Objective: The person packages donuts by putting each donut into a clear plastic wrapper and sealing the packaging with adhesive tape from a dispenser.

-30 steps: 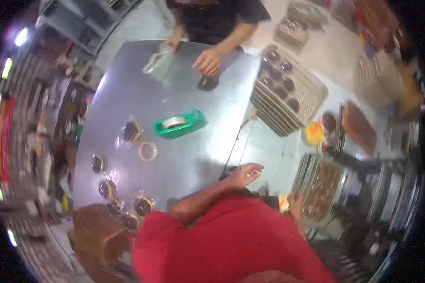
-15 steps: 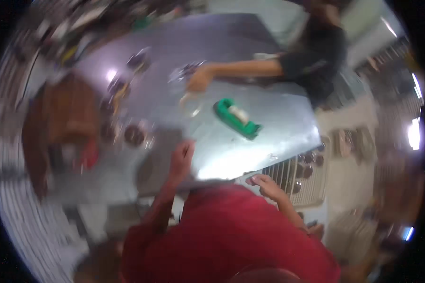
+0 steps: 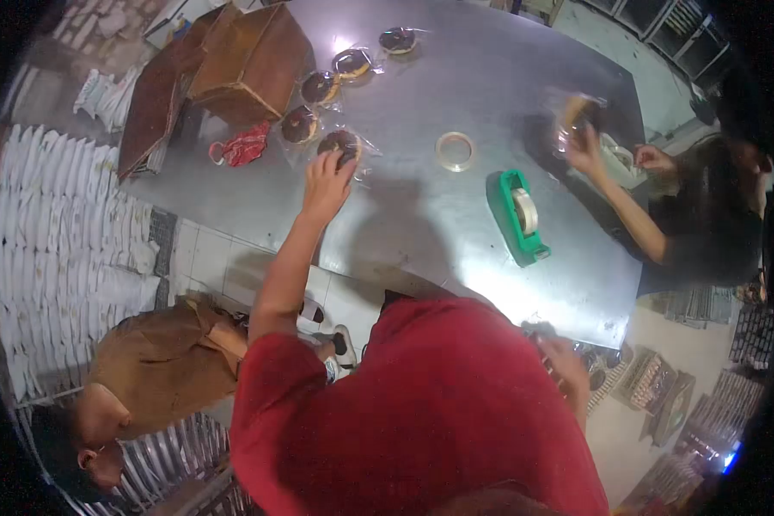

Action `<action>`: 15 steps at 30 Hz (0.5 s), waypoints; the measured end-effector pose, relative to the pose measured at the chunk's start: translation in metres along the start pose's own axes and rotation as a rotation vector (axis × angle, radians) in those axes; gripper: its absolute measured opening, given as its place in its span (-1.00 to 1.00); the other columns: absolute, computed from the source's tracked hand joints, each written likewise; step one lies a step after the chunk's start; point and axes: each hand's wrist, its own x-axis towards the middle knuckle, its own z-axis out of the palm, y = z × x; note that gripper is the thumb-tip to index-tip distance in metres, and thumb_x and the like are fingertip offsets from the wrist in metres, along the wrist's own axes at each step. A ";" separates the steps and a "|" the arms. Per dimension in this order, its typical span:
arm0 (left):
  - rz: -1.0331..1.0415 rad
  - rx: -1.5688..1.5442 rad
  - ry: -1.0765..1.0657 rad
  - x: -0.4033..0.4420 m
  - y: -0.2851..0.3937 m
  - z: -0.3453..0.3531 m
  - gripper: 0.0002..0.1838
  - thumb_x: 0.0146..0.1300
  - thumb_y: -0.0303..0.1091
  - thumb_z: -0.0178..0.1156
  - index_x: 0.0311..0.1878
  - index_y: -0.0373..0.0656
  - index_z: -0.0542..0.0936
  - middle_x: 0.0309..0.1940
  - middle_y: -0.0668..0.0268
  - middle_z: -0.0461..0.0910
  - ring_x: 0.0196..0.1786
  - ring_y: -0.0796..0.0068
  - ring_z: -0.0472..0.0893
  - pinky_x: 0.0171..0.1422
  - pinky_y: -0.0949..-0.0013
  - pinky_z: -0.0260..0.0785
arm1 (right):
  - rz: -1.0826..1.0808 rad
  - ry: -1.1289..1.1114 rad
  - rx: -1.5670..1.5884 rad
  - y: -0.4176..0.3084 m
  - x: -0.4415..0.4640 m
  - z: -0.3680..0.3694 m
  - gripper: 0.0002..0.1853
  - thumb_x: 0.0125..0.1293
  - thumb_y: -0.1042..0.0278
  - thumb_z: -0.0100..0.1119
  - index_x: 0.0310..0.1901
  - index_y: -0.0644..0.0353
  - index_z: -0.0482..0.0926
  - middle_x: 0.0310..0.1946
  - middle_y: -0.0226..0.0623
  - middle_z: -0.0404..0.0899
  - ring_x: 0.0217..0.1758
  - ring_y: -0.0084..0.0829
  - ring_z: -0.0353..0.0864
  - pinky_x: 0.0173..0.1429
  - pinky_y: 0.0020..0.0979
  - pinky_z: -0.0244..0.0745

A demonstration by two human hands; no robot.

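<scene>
My left hand (image 3: 327, 185) reaches over the steel table, its fingertips on a chocolate-topped doughnut (image 3: 342, 143) in a clear bag. That doughnut is at the near end of a curved row; the closest neighbour is another bagged doughnut (image 3: 299, 125). My right hand (image 3: 565, 359) is low beside the table's near right edge, blurred, and its fingers cannot be made out well. A roll of tape (image 3: 455, 152) lies flat on the table. To its right rests a green tape dispenser (image 3: 516, 215) with a tape roll in it.
Across the right side, a co-worker's hand (image 3: 586, 156) holds up a bagged doughnut (image 3: 576, 116). Brown boxes (image 3: 253, 64) and a red crumpled wrapper (image 3: 247, 144) occupy the table's left end. Another person in brown (image 3: 159, 348) is at lower left. Stacked white packs (image 3: 69, 249) line the left.
My view has turned left. My left hand has moved forward from the near table edge onto a bagged doughnut. The co-worker's hand has lifted a bagged doughnut.
</scene>
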 end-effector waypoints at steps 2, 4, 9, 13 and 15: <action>0.089 0.021 -0.063 0.007 -0.018 0.029 -0.59 0.19 -0.29 0.34 0.13 -0.05 0.60 0.13 0.25 0.52 0.27 0.08 0.39 0.31 0.03 0.25 | -0.075 -0.056 0.135 -0.018 0.014 -0.011 -0.56 0.54 0.07 0.07 0.12 0.34 0.60 -0.19 -0.27 0.68 -0.11 -0.46 0.58 0.08 -0.38 0.46; 0.077 0.057 -0.089 0.013 -0.030 0.031 -0.59 0.19 -0.28 0.34 0.13 -0.04 0.59 0.11 0.26 0.53 0.26 0.10 0.41 0.30 0.02 0.26 | -0.205 -0.033 0.184 -0.027 0.028 -0.008 -0.57 0.53 0.11 0.08 0.13 0.35 0.59 -0.20 -0.27 0.68 -0.11 -0.47 0.57 0.07 -0.39 0.47; -0.257 -0.211 -0.016 0.028 -0.031 0.017 -0.66 0.20 -0.30 0.32 0.05 -0.05 0.61 0.13 0.24 0.53 0.23 0.07 0.44 0.29 0.00 0.27 | -0.477 0.060 0.351 -0.078 0.046 0.017 -0.62 0.50 0.22 0.14 0.15 0.35 0.57 -0.18 -0.27 0.67 -0.11 -0.51 0.55 0.05 -0.43 0.46; -0.012 -0.172 0.048 0.039 -0.029 0.023 -0.73 0.22 -0.31 0.30 -0.01 -0.09 0.62 0.06 0.18 0.55 0.15 0.02 0.48 0.25 0.01 0.31 | -0.511 0.095 0.242 -0.116 0.037 0.018 -0.62 0.48 0.23 0.17 0.17 0.32 0.57 -0.16 -0.28 0.67 -0.10 -0.51 0.55 0.06 -0.43 0.47; 0.131 -0.155 0.078 0.049 -0.033 0.037 -0.76 0.23 -0.32 0.30 -0.04 -0.11 0.63 0.03 0.15 0.57 0.11 0.00 0.50 0.23 0.01 0.32 | -0.498 0.121 0.217 -0.119 0.034 0.025 -0.61 0.48 0.22 0.18 0.18 0.31 0.57 -0.15 -0.29 0.66 -0.09 -0.51 0.55 0.07 -0.42 0.47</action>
